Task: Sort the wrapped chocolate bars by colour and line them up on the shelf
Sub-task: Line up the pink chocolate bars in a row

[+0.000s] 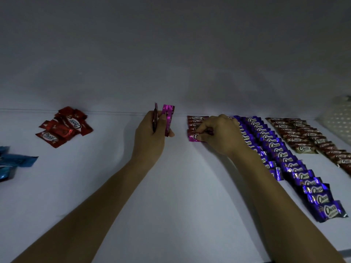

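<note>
**Magenta bars in both hands at the shelf**

The left hand (150, 135) grips a few shiny magenta foil-wrapped chocolate bars (168, 118) upright above the white shelf (180, 186). The right hand (220, 133) pinches one flat magenta bar (193, 138) lying at the near end of the short magenta row (196, 121). To its right run purple rows (281, 149) and brown rows (303, 137). A loose red pile (64, 126) and blue bars (11, 164) lie to the left.

Left grip (150, 135) around upright magenta bars (168, 118), right grip (220, 133) on the nearest bar (193, 138) of the magenta row (196, 120).
</note>
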`<state>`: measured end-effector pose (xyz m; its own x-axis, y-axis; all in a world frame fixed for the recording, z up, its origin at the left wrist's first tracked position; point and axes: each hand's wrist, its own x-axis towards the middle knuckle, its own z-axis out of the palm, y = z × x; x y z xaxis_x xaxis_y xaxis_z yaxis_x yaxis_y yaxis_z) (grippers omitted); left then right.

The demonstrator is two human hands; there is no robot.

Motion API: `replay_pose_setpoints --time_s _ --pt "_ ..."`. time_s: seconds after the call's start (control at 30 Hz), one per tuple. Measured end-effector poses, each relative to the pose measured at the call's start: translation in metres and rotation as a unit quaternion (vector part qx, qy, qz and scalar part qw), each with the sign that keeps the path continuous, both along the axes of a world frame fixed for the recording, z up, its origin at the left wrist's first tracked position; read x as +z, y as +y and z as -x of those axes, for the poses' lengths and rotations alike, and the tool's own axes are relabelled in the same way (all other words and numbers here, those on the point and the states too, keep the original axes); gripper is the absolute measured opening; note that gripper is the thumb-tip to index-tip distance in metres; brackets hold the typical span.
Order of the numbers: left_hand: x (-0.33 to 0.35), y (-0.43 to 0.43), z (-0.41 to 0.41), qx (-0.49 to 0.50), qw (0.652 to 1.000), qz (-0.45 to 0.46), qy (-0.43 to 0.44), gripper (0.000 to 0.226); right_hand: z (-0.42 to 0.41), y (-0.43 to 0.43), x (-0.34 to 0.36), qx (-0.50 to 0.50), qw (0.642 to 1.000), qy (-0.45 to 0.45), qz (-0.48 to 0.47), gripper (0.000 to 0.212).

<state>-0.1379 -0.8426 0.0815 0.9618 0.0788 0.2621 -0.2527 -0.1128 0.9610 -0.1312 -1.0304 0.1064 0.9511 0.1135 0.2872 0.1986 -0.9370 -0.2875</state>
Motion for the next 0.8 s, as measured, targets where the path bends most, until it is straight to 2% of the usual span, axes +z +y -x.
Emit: replay_pose_setpoints --time_s 0.27,0.37,0.6,0.8 --pt "0.002 -0.002 0.002 -0.010 1.000 -0.011 0.003 0.018 0.001 -0.002 0.000 0.016 1.000 -0.011 -0.011 0.018" --pt "0.003 -0.002 0.002 -0.002 1.000 0.001 0.005 0.016 0.002 -0.007 0.003 -0.003 0.999 -0.027 -0.036 0.014" --pt "0.002 -0.002 0.001 -0.002 1.000 -0.005 0.009 0.013 0.002 -0.014 0.004 -0.049 0.998 0.011 0.031 0.020" --pt "0.001 -0.001 0.001 -0.005 1.000 -0.006 0.004 0.013 0.003 -0.013 0.005 -0.059 0.998 0.001 0.017 0.018"
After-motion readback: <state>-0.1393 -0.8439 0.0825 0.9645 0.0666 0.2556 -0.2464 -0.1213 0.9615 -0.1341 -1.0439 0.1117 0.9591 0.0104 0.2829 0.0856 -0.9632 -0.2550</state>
